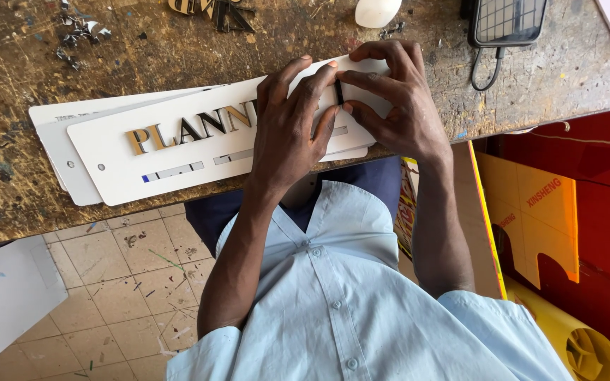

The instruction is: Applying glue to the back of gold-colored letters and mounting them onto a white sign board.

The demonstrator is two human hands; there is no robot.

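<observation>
Between the fingertips of both hands, near the front edge of the desk, stands a small dark letter piece (338, 92), held upright against the white sign plate (107, 152). The right hand (397, 99) pinches it from the right with thumb and forefinger; the left hand (291, 120) presses flat on the plate, its forefinger closing on the piece from the left. Both grips are closed on the letter.

The piece looks thin, stiff and light, likely easy to snap or tip, so a pinch by its edges suits it. The plate is a long, rounded-corner panel, smooth and matte, probably rigid plastic, with small holes near its left end. Raised letters (188, 129) already sit on it, gold-faced at the left and darker further along, over a strip of small grey bars. A second white plate (54, 134) lies under it.

The desk (178, 42) is rough, paint-flecked wood. Toward its far edge lie cut scraps (79, 32), a white bottle (378, 10) and a cabled phone (508, 21). Yellow cut panels (531, 212) lean below the right corner.
</observation>
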